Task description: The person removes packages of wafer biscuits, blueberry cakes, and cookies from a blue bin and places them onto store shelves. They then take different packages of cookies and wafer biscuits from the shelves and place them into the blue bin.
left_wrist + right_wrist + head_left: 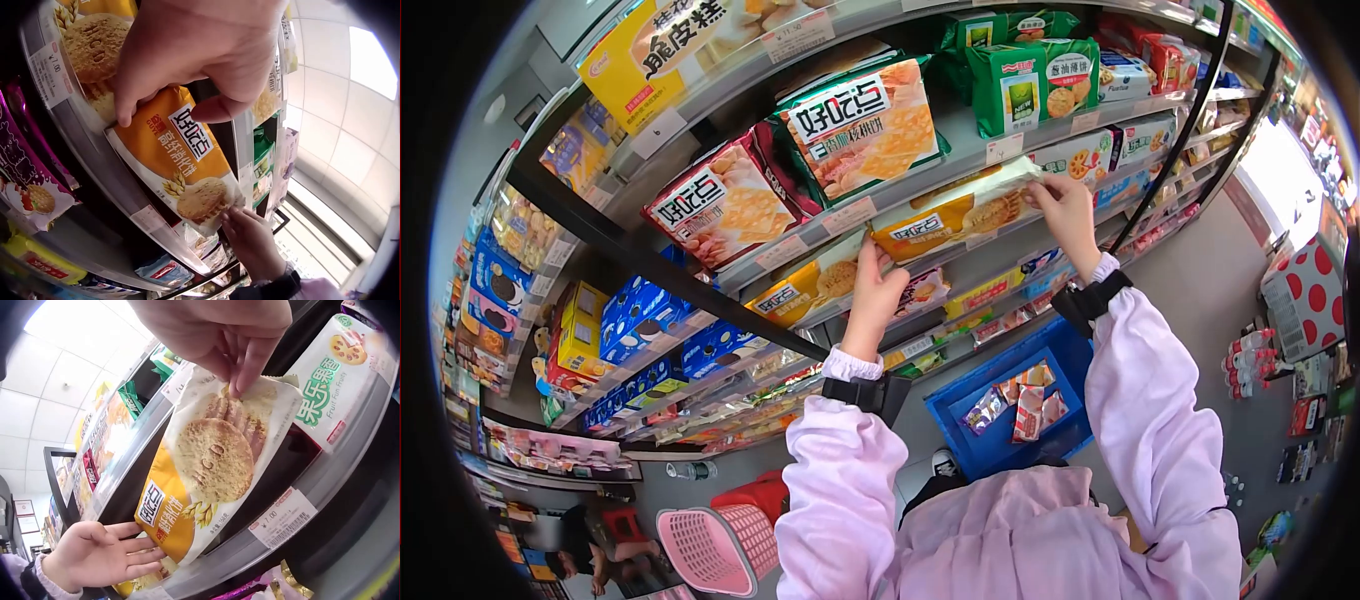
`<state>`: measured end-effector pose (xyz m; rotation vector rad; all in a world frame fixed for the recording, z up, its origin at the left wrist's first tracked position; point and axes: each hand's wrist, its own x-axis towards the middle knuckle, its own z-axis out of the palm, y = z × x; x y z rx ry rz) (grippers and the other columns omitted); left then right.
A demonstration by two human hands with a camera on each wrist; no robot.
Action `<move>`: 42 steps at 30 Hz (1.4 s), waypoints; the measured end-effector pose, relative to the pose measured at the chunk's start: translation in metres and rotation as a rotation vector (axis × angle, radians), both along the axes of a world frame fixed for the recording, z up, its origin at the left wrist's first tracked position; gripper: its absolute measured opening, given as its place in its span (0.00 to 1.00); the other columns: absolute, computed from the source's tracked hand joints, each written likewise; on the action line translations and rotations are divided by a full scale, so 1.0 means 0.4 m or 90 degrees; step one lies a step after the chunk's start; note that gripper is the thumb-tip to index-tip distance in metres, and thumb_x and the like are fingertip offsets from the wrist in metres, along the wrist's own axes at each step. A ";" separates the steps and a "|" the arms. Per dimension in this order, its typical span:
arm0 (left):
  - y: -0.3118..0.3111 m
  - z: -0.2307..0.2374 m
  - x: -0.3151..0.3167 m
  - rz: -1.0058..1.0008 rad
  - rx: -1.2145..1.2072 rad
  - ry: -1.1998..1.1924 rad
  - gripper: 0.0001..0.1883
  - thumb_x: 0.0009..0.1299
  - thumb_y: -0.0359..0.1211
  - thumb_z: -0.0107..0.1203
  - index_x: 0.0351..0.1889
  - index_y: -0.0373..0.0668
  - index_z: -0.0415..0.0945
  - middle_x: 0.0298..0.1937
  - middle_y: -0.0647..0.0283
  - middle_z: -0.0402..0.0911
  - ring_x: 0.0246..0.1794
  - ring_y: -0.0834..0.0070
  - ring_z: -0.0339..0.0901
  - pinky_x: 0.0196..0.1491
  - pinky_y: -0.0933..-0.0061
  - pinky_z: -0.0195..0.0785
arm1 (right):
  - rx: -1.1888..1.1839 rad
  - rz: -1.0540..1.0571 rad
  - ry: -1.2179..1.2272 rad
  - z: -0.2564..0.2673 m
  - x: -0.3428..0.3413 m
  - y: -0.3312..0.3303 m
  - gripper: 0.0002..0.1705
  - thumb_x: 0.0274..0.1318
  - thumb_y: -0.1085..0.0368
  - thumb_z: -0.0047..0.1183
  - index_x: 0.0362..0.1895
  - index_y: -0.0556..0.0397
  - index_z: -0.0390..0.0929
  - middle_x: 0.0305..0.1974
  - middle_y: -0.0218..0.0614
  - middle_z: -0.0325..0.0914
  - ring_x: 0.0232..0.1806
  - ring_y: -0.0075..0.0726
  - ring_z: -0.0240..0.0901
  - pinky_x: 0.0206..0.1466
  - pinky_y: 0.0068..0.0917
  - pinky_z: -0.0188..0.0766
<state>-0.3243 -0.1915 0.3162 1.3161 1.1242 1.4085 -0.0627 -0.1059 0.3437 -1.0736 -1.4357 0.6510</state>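
A yellow and white biscuit packet (960, 212) with a large round biscuit printed on it stands at the front of a shelf. My right hand (1064, 212) pinches its white end; in the right wrist view, the thumb and fingers of that hand (231, 344) grip the top edge. At the packet's yellow end is my left hand (878, 300). The right wrist view shows this left hand (103, 553) with straight fingers, the fingertips right at the packet's corner. A matching yellow packet (810, 280) stands on the same shelf, left of the left hand.
On the shelf above stand a green-edged cracker packet (862, 130), a red one (725, 205) and green packets (1040, 85). Price tags (282, 517) line the shelf edge. Below, a blue basket (955, 440) holds several packets. A pink basket (700, 540) stands on the floor behind, left.
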 end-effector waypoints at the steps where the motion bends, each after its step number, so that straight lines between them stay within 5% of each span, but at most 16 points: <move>1: -0.004 0.008 -0.004 -0.001 0.008 0.029 0.39 0.53 0.21 0.42 0.66 0.37 0.44 0.57 0.57 0.62 0.59 0.68 0.59 0.63 0.71 0.46 | -0.027 0.027 -0.026 0.006 -0.001 0.003 0.10 0.52 0.70 0.48 0.35 0.65 0.75 0.24 0.40 0.78 0.27 0.27 0.77 0.30 0.20 0.69; 8: -0.017 0.003 0.036 0.126 0.027 0.094 0.38 0.55 0.25 0.48 0.64 0.33 0.44 0.55 0.49 0.64 0.57 0.65 0.62 0.59 0.68 0.54 | -0.025 0.088 0.019 -0.120 -0.019 0.108 0.23 0.49 0.75 0.46 0.52 0.65 0.59 0.37 0.51 0.74 0.37 0.38 0.76 0.39 0.27 0.70; 10: -0.012 0.008 0.056 0.121 0.053 0.030 0.37 0.54 0.25 0.49 0.63 0.31 0.46 0.55 0.47 0.64 0.57 0.63 0.62 0.59 0.68 0.54 | -0.042 0.081 -0.055 -0.132 -0.012 0.122 0.25 0.48 0.72 0.47 0.52 0.65 0.60 0.41 0.55 0.71 0.40 0.46 0.73 0.43 0.31 0.68; 13: 0.009 -0.032 0.054 0.202 0.131 0.199 0.35 0.53 0.26 0.50 0.60 0.27 0.51 0.54 0.40 0.63 0.56 0.51 0.61 0.60 0.64 0.52 | 0.031 -0.018 -0.269 -0.140 -0.014 0.131 0.28 0.44 0.68 0.47 0.53 0.65 0.61 0.42 0.62 0.69 0.46 0.61 0.66 0.49 0.41 0.64; 14: 0.007 -0.048 0.055 0.244 0.137 0.269 0.35 0.53 0.27 0.50 0.59 0.26 0.51 0.52 0.39 0.63 0.54 0.47 0.60 0.58 0.62 0.54 | -0.050 0.012 -0.258 -0.137 -0.003 0.135 0.27 0.43 0.69 0.46 0.52 0.65 0.62 0.44 0.64 0.68 0.48 0.64 0.63 0.52 0.43 0.62; 16: -0.019 -0.002 0.063 0.263 0.083 0.375 0.36 0.53 0.27 0.50 0.59 0.25 0.49 0.50 0.38 0.62 0.51 0.45 0.60 0.55 0.61 0.56 | -0.013 0.008 -0.282 -0.147 0.009 0.143 0.27 0.43 0.69 0.45 0.51 0.66 0.63 0.44 0.63 0.67 0.47 0.63 0.64 0.52 0.42 0.62; 22: -0.028 -0.007 0.054 0.244 0.077 0.340 0.37 0.54 0.29 0.50 0.59 0.21 0.46 0.53 0.35 0.59 0.55 0.44 0.58 0.59 0.61 0.53 | -0.031 0.092 -0.195 -0.089 0.008 0.089 0.26 0.44 0.74 0.45 0.52 0.67 0.61 0.46 0.56 0.68 0.45 0.47 0.71 0.45 0.30 0.69; 24: -0.042 -0.010 0.055 0.259 0.121 0.430 0.37 0.55 0.30 0.50 0.60 0.21 0.45 0.57 0.33 0.57 0.59 0.44 0.54 0.62 0.59 0.48 | -0.027 0.063 -0.314 -0.078 0.036 0.075 0.28 0.45 0.74 0.44 0.55 0.67 0.58 0.48 0.57 0.67 0.47 0.50 0.70 0.48 0.33 0.68; 25: -0.055 -0.004 0.051 0.271 0.157 0.464 0.36 0.55 0.29 0.50 0.62 0.28 0.48 0.60 0.40 0.57 0.61 0.50 0.55 0.62 0.60 0.49 | -0.039 0.075 -0.236 -0.057 0.043 0.056 0.28 0.44 0.75 0.44 0.54 0.66 0.58 0.48 0.59 0.65 0.50 0.54 0.67 0.51 0.37 0.65; 27: -0.081 0.069 0.079 0.244 0.186 0.519 0.32 0.55 0.26 0.48 0.60 0.32 0.52 0.57 0.41 0.58 0.60 0.48 0.55 0.62 0.58 0.49 | 0.105 -0.033 -0.375 -0.027 0.069 0.069 0.26 0.39 0.77 0.45 0.50 0.64 0.62 0.46 0.58 0.64 0.49 0.61 0.61 0.53 0.40 0.61; 31: -0.030 0.114 0.144 0.202 0.283 0.779 0.30 0.55 0.25 0.49 0.60 0.37 0.57 0.57 0.45 0.59 0.59 0.49 0.56 0.61 0.54 0.50 | 0.291 -0.088 -0.603 0.020 0.096 0.127 0.23 0.34 0.78 0.44 0.43 0.62 0.67 0.45 0.53 0.67 0.49 0.58 0.62 0.55 0.40 0.60; 34: 0.055 0.121 0.183 0.195 0.332 0.873 0.29 0.56 0.26 0.50 0.59 0.40 0.59 0.57 0.48 0.60 0.58 0.52 0.57 0.61 0.53 0.51 | 0.257 -0.039 -0.666 -0.011 0.098 0.201 0.21 0.33 0.78 0.45 0.40 0.60 0.71 0.42 0.52 0.70 0.51 0.56 0.61 0.56 0.40 0.58; 42: 0.142 0.063 0.159 0.172 0.308 0.922 0.22 0.59 0.28 0.44 0.54 0.48 0.67 0.51 0.56 0.70 0.51 0.58 0.67 0.54 0.59 0.59 | 0.294 0.007 -0.528 -0.026 0.138 0.211 0.26 0.31 0.78 0.43 0.43 0.57 0.73 0.44 0.50 0.71 0.53 0.56 0.59 0.59 0.41 0.55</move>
